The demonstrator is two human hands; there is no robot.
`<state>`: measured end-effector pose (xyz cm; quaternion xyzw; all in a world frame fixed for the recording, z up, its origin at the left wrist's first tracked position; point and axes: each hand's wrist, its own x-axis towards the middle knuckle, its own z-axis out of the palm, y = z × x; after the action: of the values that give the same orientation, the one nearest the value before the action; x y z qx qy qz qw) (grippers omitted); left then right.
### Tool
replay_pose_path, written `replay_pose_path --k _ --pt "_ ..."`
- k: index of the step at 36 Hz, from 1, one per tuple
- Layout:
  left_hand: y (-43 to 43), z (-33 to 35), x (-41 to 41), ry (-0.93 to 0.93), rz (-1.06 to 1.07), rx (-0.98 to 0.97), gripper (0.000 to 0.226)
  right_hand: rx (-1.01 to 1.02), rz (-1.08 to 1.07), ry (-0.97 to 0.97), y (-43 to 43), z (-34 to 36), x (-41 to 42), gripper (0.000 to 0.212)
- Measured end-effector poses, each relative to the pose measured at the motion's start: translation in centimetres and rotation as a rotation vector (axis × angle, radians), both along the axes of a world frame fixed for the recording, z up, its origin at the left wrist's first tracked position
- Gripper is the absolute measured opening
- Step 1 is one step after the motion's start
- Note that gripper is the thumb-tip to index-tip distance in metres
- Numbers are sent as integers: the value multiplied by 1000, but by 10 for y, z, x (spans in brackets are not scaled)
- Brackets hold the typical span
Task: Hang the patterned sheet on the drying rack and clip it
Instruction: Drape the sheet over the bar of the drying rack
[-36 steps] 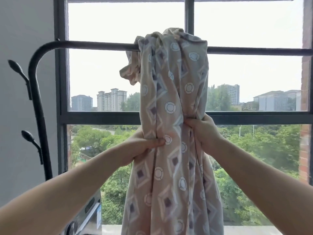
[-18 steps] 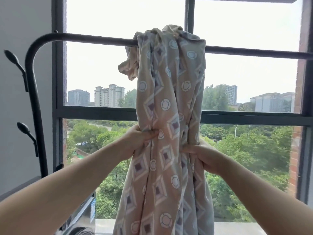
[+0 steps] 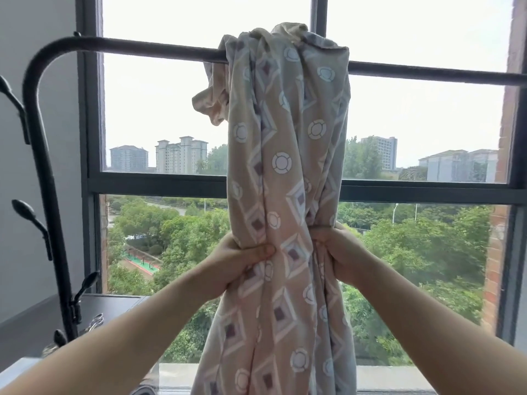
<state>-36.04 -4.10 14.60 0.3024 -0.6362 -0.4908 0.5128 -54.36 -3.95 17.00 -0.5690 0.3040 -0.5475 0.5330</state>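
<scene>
The patterned sheet [image 3: 285,155], beige with diamonds and circles, hangs bunched over the black top bar of the drying rack [image 3: 148,49] in front of the window. A loose corner pokes out on its upper left. My left hand [image 3: 236,263] grips the sheet's left side about halfway down, thumb across the front. On the sheet's right side, at about the same height, my right hand [image 3: 342,252] grips a fold. No clips are on the sheet.
The rack's curved left post [image 3: 42,155] carries several knobbed hooks. A dark ledge [image 3: 114,306] sits at lower left with metal clips [image 3: 95,323] lying on it. The window frame [image 3: 159,183] stands right behind the rack.
Both hands have slid lower along the hanging sheet. The view has tilted down a little, bringing the dark ledge into sight. The sheet stays bunched on the bar.
</scene>
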Motion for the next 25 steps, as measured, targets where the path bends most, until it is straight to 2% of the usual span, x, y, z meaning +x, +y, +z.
replay_pose_path --k 4,5,7,8,9,11,14,21,23,25 --pt "-7 -2 -3 39 115 23 3 -28 65 16 1 -9 -7 20" --pt "-8 -2 -3 48 133 23 3 -42 109 26 4 -13 -10 30" --pt "-9 -4 -4 69 158 5 3 -77 156 170 8 -22 -12 55" --pt "-9 -5 -6 85 167 -9 3 -108 151 268 11 -26 -9 54" --pt "-7 -5 -7 103 170 -21 5 -154 123 356 13 -30 -6 42" --pt "-2 -3 -10 143 170 -66 5 -243 42 434 15 -29 2 27" --pt "1 9 -10 185 196 -150 6 -308 -86 363 15 -13 9 30" --pt "7 82 4 170 222 -412 15 -483 -157 169 13 53 21 27" --pt "9 104 5 175 209 -477 7 -515 -150 157 16 76 23 27" --pt "7 128 8 204 234 -543 29 -553 -161 147 16 100 26 33"
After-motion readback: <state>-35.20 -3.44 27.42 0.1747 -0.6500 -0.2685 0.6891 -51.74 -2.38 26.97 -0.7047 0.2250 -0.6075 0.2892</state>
